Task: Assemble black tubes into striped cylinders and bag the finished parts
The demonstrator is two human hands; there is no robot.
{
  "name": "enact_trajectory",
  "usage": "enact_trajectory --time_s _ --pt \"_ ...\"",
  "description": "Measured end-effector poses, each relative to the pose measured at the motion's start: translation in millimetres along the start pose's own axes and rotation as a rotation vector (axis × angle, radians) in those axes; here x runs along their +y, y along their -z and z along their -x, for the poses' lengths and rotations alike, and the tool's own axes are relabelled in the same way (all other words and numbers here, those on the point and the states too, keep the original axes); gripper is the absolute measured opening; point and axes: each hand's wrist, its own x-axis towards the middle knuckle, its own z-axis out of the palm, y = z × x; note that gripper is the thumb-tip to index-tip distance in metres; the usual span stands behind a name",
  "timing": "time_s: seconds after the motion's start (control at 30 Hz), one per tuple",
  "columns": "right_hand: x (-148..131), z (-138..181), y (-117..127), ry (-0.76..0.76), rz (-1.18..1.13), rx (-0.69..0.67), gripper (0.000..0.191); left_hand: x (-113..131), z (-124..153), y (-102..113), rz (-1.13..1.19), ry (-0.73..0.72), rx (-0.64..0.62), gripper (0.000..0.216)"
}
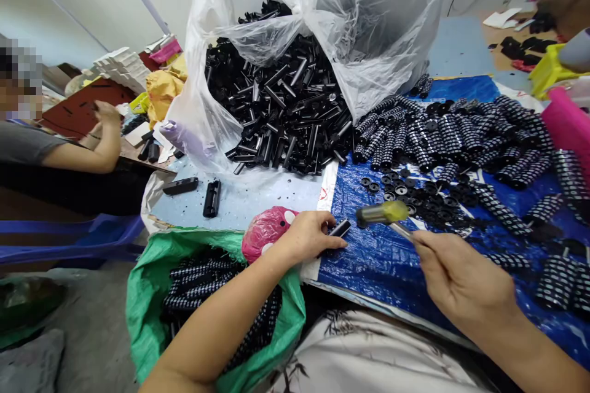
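Note:
My left hand (pixel 311 234) rests near the front edge of the table. Its fingers are closed round a short, shiny black tube (pixel 340 228) that pokes out to the right. In my right hand (pixel 465 273) is a mallet (pixel 381 214) with a translucent yellow and dark head, a little blurred. The mallet head hovers just right of the tube, apart from it. Beyond it lies a scatter of small black round caps (pixel 399 190). Under my left wrist sits a pink wrapped bundle with white dots (pixel 265 230).
A big clear plastic bag (pixel 369 31) spills black plastic parts (pixel 286 104) at the back. Black-and-white patterned rollers (pixel 442 132) pile up on a blue sheet (pixel 350 264). A green sack (pixel 142 295) holds more. Another person's arm (pixel 92 150) is at far left.

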Motion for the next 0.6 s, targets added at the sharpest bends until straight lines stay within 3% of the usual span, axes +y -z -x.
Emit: enact_trajectory --time_s 0.13,0.33,0.5,0.6 --pt "-6 -13 -8 0.056 0.104 -0.151 0.016 -3 -7 -1 0.073 0.026 -0.015 0.029" --pt "-22 -19 -1 0.185 -0.222 -0.041 0.037 -8 -16 3 0.046 -0.016 -0.046 0.03" --pt "-32 -9 -15 0.305 -0.092 -0.207 0.016 0 -22 -3 -0.038 0.005 -0.053 0.036" --pt "-27 0 -12 0.299 -0.15 -0.241 0.018 8 -9 14 -0.119 -0.019 -0.047 0.027"
